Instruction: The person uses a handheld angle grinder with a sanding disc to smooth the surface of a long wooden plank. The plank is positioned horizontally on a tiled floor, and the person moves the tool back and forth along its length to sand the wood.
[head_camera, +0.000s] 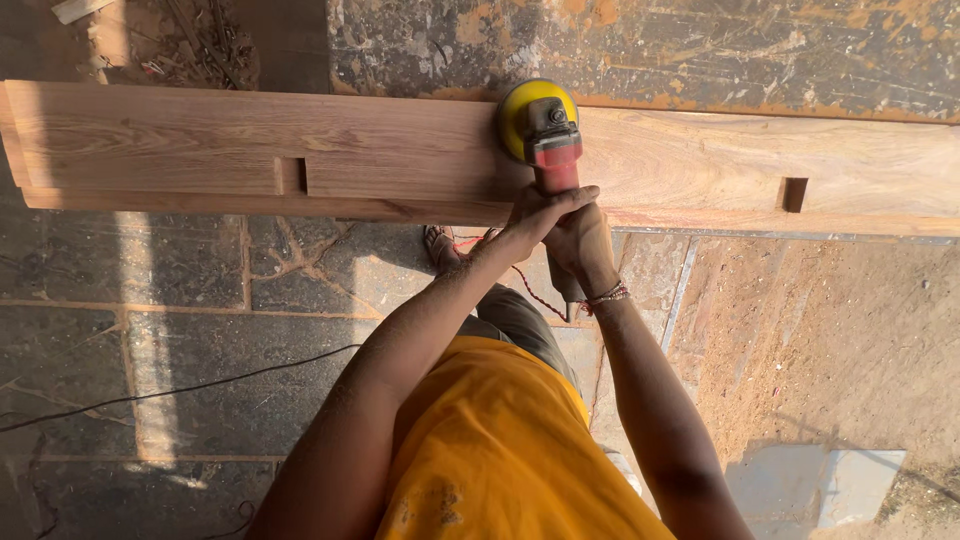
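A long wooden board (250, 150) with two rectangular notches lies across the view above a stone floor. On it rests a handheld power sander (545, 135) with a yellow disc and a red body. My left hand (535, 215) wraps the tool's body just below the red part. My right hand (585, 250), with a beaded wristband, grips the handle further back, close against the left hand. The disc sits flat on the board's surface near its middle.
A black cable (180, 388) trails over the stone floor at the left. A red-and-white cord (530, 290) hangs under the tool. My sandalled foot (440, 248) stands below the board. Sawdust covers the floor at right; wood scraps (190, 40) lie beyond the board.
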